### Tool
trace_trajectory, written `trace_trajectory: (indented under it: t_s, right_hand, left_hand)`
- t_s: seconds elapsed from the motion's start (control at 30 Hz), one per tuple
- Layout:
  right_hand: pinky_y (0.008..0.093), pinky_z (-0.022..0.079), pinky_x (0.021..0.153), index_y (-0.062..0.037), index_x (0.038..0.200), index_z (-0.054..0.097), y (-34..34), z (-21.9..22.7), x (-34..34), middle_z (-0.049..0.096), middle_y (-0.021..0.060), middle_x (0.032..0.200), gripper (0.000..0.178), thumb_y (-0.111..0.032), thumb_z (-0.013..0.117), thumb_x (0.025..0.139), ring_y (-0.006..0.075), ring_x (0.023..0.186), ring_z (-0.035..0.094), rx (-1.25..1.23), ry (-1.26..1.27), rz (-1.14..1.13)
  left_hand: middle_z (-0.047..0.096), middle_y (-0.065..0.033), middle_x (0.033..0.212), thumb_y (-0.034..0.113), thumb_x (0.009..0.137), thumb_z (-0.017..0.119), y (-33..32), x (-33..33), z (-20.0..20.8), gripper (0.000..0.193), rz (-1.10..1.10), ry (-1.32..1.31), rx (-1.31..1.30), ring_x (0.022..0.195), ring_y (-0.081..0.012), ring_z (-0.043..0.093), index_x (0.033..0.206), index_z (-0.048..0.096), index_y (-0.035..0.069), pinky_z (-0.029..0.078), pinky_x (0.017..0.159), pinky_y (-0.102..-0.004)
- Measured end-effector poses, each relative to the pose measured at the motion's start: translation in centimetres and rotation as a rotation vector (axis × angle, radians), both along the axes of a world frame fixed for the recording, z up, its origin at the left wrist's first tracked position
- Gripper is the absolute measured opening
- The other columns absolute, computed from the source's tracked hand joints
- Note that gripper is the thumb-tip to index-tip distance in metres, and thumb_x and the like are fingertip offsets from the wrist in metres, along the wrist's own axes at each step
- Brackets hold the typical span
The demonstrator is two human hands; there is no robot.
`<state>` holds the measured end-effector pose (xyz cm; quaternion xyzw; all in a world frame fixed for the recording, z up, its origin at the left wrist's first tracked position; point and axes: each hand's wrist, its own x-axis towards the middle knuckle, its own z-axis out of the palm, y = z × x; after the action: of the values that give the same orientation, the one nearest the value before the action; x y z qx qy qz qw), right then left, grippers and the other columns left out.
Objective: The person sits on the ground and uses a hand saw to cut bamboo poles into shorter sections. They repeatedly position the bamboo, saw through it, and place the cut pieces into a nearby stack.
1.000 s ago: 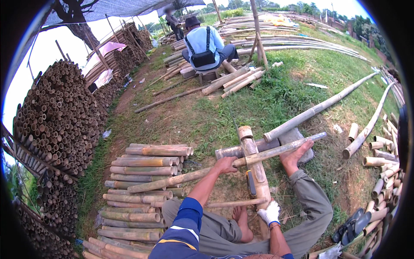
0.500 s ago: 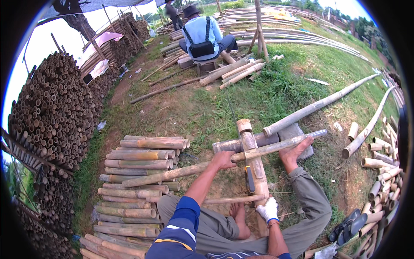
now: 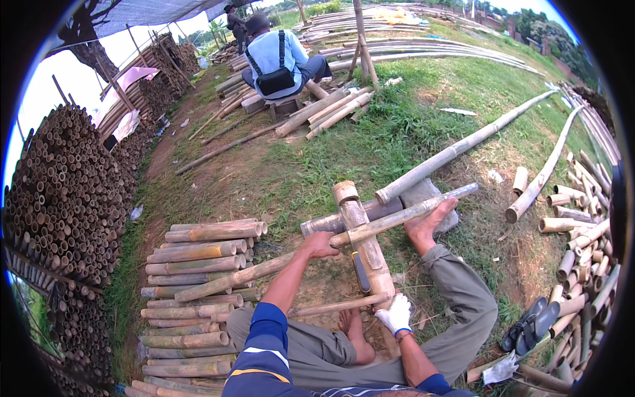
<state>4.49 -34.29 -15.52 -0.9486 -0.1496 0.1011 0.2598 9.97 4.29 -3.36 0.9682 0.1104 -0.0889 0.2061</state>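
A long bamboo pole (image 3: 264,266) slants across a thick bamboo beam (image 3: 372,253). My bare left hand (image 3: 319,245) is closed around the pole, left of the beam. My right foot (image 3: 426,225) presses on the pole's far right part. A hand saw with a black and yellow handle (image 3: 360,271) stands against the beam, its thin blade reaching up past the pole; neither hand is on its handle. My right hand (image 3: 395,313), in a white glove, is closed at the right end of a thin bamboo stick (image 3: 337,306), against the beam's near part; its fingertips are partly hidden.
Cut bamboo lengths (image 3: 192,269) are stacked at left, beside a tall bamboo pile (image 3: 63,192). A stone block (image 3: 430,198) and another long pole (image 3: 463,149) lie ahead. Sandals (image 3: 532,324) and loose pieces (image 3: 575,225) lie right. A person (image 3: 274,63) sits ahead.
The whole view has shifted, so things appear farther left. Both hands keep their places on the pole and at the stick's end; the saw looks unmoved against the beam.
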Motion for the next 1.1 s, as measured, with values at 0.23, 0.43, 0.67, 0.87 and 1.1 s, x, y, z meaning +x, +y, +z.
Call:
trace_trajectory:
  t_s: [0.23,0.43,0.67,0.87,1.1]
  right_hand:
    - [0.0541,0.047,0.111,0.0038,0.158,0.042,-0.2,0.2,0.0,0.058,0.0267,0.135,0.121,-0.057,0.094,0.067,0.0470,0.126,0.056,0.009,0.016,-0.023]
    - [0.0533,0.045,0.113,0.0060,0.160,0.041,0.1,0.9,0.4,0.057,0.0278,0.139,0.125,-0.059,0.094,0.067,0.0460,0.129,0.056,0.006,0.087,0.010]
    - [0.0526,0.046,0.114,0.0075,0.162,0.039,-0.2,0.8,0.7,0.059,0.0281,0.138,0.128,-0.061,0.093,0.068,0.0453,0.131,0.056,0.002,0.108,0.026]
    - [0.0546,0.049,0.108,0.0066,0.153,0.051,-0.4,1.3,1.2,0.061,0.0281,0.130,0.099,-0.048,0.085,0.077,0.0477,0.123,0.059,-0.002,0.037,0.028]
    - [0.0517,0.047,0.109,0.0027,0.150,0.054,1.9,9.2,-0.1,0.062,0.0273,0.133,0.067,-0.017,0.074,0.089,0.0454,0.124,0.057,0.399,-0.302,0.077]
  left_hand:
    - [0.079,-0.0232,0.118,0.051,0.072,0.081,-1.0,-0.2,0.5,0.067,0.028,-0.045,0.052,0.109,-0.0427,0.075,0.126,0.078,0.013,0.060,0.098,-0.0537]
    - [0.080,-0.0183,0.116,0.051,0.077,0.080,-2.2,-1.6,0.8,0.063,0.091,-0.094,0.159,0.104,-0.0410,0.077,0.130,0.073,0.017,0.062,0.090,-0.0548]
    - [0.078,-0.0189,0.113,0.040,0.081,0.086,-3.5,-2.3,-0.1,0.052,0.095,-0.322,0.205,0.102,-0.0413,0.077,0.120,0.070,0.011,0.062,0.090,-0.0538]
    - [0.080,-0.0224,0.107,0.039,0.081,0.087,-3.5,-1.4,0.8,0.051,0.101,-0.180,0.197,0.101,-0.0443,0.077,0.119,0.070,0.009,0.061,0.090,-0.0552]
    - [0.080,-0.0244,0.106,0.040,0.081,0.087,-3.4,-1.6,1.6,0.052,0.133,-0.087,0.211,0.102,-0.0437,0.077,0.121,0.072,0.009,0.061,0.092,-0.0542]
